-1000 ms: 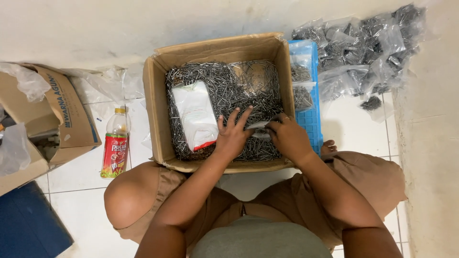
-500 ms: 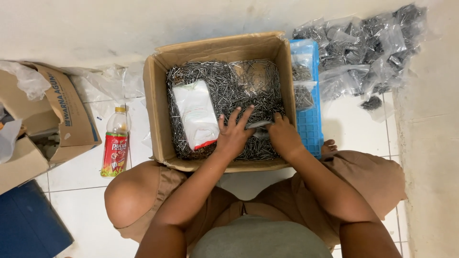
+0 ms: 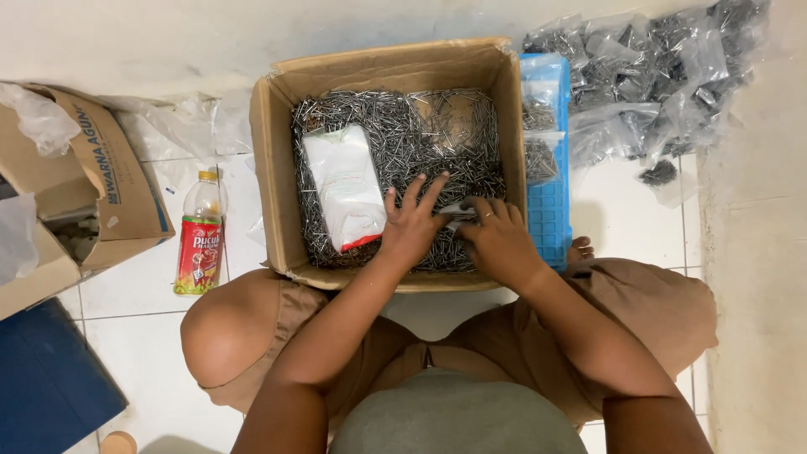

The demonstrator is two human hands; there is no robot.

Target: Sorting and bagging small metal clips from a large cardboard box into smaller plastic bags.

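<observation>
Your left hand (image 3: 414, 225): fingers spread flat on loose nails (image 3: 403, 134) in cardboard box (image 3: 277, 168) on floor, steadying heap. Your right hand (image 3: 498, 240): pinched on small clear bag (image 3: 456, 210), near box's front edge, for filling. White packet (image 3: 345, 187) lies left.

Loose grey nails (image 3: 395, 134) heaped in box

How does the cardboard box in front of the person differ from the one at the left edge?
The box in front stands upright, flaps open, filled with loose metal nails; both hands, left and right, rest in it. The left box lies tilted, printed in blue, with clear plastic spilling out and nobody touching it. Both are brown cardboard on the white tiled floor.
</observation>
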